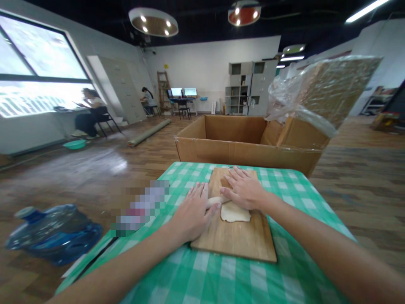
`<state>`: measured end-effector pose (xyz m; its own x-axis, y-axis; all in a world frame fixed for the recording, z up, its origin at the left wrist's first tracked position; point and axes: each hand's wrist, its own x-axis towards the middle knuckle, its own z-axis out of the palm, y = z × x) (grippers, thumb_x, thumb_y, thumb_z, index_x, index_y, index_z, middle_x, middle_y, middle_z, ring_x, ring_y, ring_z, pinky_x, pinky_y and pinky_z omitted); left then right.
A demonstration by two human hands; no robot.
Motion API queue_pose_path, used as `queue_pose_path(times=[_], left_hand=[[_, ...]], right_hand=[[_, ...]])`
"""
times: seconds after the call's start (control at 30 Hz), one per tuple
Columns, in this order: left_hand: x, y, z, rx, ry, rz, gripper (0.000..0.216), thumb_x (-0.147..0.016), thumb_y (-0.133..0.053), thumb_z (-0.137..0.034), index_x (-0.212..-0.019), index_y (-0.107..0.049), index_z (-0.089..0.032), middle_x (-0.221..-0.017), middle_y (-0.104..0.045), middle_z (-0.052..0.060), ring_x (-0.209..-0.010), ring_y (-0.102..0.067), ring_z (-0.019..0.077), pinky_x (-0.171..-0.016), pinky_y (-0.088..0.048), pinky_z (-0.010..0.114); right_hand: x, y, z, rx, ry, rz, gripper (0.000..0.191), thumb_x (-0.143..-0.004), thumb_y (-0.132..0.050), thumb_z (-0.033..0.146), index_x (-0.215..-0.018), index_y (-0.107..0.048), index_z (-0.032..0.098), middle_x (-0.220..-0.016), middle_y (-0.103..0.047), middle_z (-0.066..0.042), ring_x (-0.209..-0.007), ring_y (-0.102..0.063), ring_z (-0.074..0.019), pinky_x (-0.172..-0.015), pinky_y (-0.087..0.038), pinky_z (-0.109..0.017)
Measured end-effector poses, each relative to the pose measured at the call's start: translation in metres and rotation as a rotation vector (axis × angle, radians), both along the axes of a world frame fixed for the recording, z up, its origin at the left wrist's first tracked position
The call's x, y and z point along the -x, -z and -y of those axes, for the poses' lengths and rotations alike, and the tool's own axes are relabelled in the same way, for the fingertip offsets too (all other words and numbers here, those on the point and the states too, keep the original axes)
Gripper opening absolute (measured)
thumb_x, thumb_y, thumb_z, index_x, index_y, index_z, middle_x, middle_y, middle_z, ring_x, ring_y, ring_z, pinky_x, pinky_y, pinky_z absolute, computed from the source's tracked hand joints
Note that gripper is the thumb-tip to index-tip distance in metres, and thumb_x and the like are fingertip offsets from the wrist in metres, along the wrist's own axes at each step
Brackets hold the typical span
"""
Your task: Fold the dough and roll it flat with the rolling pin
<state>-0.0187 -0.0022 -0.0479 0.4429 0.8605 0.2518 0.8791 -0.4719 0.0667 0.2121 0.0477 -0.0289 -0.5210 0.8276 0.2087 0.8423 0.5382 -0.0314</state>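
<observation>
Window (42,48): left of the fingers (236,175). White wall (196,61), grey lockers (267,84): far ahead of the fingers. Wood-plank floor (148,157): lower, both sides. Lit round lamps (154,22): overhead, ahead.

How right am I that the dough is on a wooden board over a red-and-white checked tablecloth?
Only the colour is wrong: in the head view, the checked tablecloth is green and white. The dough is on the wooden board.

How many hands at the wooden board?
2: left hand across the left edge of the board, right hand farther forward, by the flat dough. None seem hidden.
</observation>
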Motion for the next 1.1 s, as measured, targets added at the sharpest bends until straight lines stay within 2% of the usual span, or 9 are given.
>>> queue_pose_path(times=[0.13, 0.23, 0.37, 0.53, 0.7, 0.87, 0.97, 1.1], left_hand=[[-0.004, -0.007, 0.033, 0.022, 0.083, -0.008, 0.071, -0.102, -0.035, -0.059, -0.153, -0.041, -0.01, -0.16, -0.041, 0.021, -0.152, -0.033, 0.0339, -0.122, -0.031, 0.055], [-0.006, -0.007, 0.057, -0.001, 0.116, -0.02, 0.076, -0.1, -0.036, -0.061, -0.154, -0.039, -0.007, -0.159, -0.042, 0.022, -0.152, -0.032, 0.0346, -0.123, -0.029, 0.055], [-0.007, -0.004, 0.085, -0.05, 0.099, -0.019, 0.08, -0.099, -0.038, -0.063, -0.155, -0.037, -0.007, -0.16, -0.04, 0.022, -0.151, -0.034, 0.0361, -0.122, -0.032, 0.055], [-0.01, -0.004, 0.108, -0.054, 0.1, -0.057, 0.081, -0.099, -0.038, -0.064, -0.157, -0.036, -0.007, -0.16, -0.039, 0.023, -0.149, -0.037, 0.0381, -0.118, -0.037, 0.055], [-0.013, -0.005, 0.099, -0.048, 0.065, -0.055, 0.082, -0.099, -0.039, -0.062, -0.155, -0.036, -0.003, -0.16, -0.037, 0.025, -0.149, -0.037, 0.0382, -0.118, -0.038, 0.054], [-0.018, -0.006, 0.066, -0.024, 0.013, -0.056, 0.077, -0.101, -0.037, -0.057, -0.15, -0.04, 0.002, -0.157, -0.042, 0.028, -0.147, -0.04, 0.038, -0.119, -0.036, 0.055], [-0.017, -0.005, 0.045, -0.012, 0.0, -0.047, 0.075, -0.102, -0.035, -0.057, -0.15, -0.04, 0.001, -0.156, -0.043, 0.028, -0.147, -0.04, 0.0368, -0.12, -0.035, 0.055], [-0.012, -0.001, 0.017, -0.015, -0.036, -0.022, 0.071, -0.103, -0.033, -0.053, -0.151, -0.039, -0.001, -0.156, -0.044, 0.027, -0.147, -0.041, 0.0351, -0.12, -0.035, 0.053]], right_hand=[[-0.011, -0.002, 0.036, 0.042, -0.023, -0.008, 0.09, -0.101, -0.015, 0.07, -0.155, -0.041, 0.002, -0.161, -0.037, -0.022, -0.152, -0.028, -0.0363, -0.124, -0.022, -0.051], [-0.02, -0.003, 0.067, 0.044, -0.044, -0.021, 0.088, -0.101, -0.021, 0.071, -0.158, -0.036, 0.007, -0.163, -0.035, -0.02, -0.151, -0.031, -0.0356, -0.123, -0.024, -0.053], [-0.032, -0.003, 0.104, 0.019, -0.083, -0.004, 0.089, -0.098, -0.031, 0.073, -0.16, -0.033, 0.01, -0.167, -0.025, -0.018, -0.153, -0.026, -0.0366, -0.124, -0.022, -0.056], [-0.044, 0.0, 0.126, 0.005, -0.127, -0.01, 0.09, -0.098, -0.035, 0.072, -0.163, -0.025, 0.012, -0.168, -0.02, -0.016, -0.155, -0.019, -0.0341, -0.126, -0.018, -0.055], [-0.043, 0.002, 0.111, 0.004, -0.139, -0.042, 0.086, -0.099, -0.037, 0.07, -0.162, -0.027, 0.013, -0.167, -0.024, -0.015, -0.154, -0.025, -0.0332, -0.126, -0.021, -0.054], [-0.028, -0.006, 0.069, 0.069, -0.106, -0.05, 0.082, -0.102, -0.026, 0.069, -0.159, -0.036, 0.01, -0.164, -0.032, -0.016, -0.152, -0.03, -0.033, -0.125, -0.024, -0.052], [-0.02, -0.009, 0.041, 0.109, -0.123, -0.04, 0.081, -0.104, -0.018, 0.066, -0.157, -0.039, 0.009, -0.163, -0.035, -0.016, -0.153, -0.027, -0.0319, -0.125, -0.023, -0.05], [-0.009, -0.005, 0.008, 0.094, -0.103, 0.006, 0.083, -0.103, -0.013, 0.068, -0.157, -0.042, 0.011, -0.164, -0.034, -0.017, -0.154, -0.024, -0.0342, -0.124, -0.02, -0.053]])
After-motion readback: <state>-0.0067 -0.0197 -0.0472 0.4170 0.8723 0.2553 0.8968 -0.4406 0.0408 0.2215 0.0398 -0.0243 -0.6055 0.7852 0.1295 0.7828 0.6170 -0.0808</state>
